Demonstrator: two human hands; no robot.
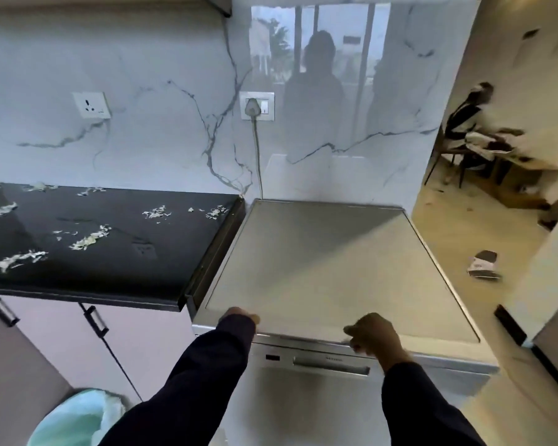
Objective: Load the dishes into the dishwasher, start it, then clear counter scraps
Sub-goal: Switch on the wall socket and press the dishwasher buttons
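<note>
Silver steel dishwasher (319,391), door shut at six o'clock; left hand (240,317) and right hand (372,333) curl on its top front edge, probably pressing it closed.

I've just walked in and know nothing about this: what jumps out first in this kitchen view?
Two dark-sleeved arms reach to the front edge of a steel dishwasher, the left hand and right hand both at its top lip, door closed. To the left, a glossy black counter is littered with pale scraps. A bin with a green liner sits bottom left.
</note>
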